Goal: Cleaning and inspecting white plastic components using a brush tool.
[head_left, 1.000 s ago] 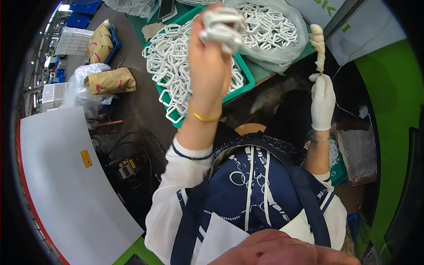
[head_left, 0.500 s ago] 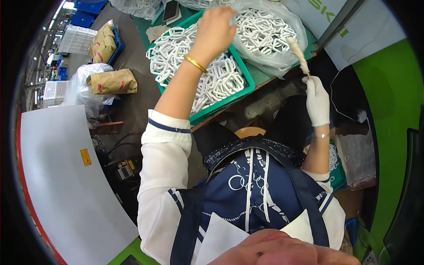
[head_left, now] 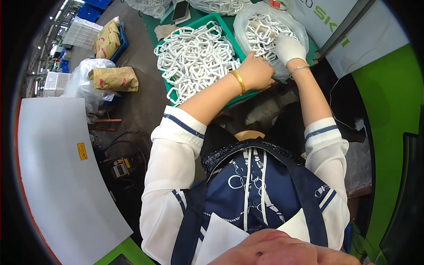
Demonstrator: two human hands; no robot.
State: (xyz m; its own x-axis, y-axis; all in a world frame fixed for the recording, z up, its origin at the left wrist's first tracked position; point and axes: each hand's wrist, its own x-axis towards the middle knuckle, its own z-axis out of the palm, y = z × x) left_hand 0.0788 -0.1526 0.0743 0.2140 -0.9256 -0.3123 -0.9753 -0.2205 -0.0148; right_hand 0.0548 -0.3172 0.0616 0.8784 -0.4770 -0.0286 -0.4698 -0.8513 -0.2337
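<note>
A clear plastic bag full of white plastic chain links stands beside a green crate, which holds more of the same links. My right hand, in a white glove, is over the bag and closed on a stick wrapped in pale material; its wrapped end lies over the links. My bare left hand, with a gold bangle at the wrist, is at the bag's near left side by the crate's corner. Its fingers are curled, and what they hold, if anything, is hidden.
A phone lies on the green tabletop behind the crate, near more bags of links. Brown paper sacks and white baskets stand to the left. A white panel curves along the left, and a white board rises at the right.
My right hand has swung up and inward from the table's right side to the bag, carrying the wrapped stick. My left hand has come down and right from above the crate's far edge.
</note>
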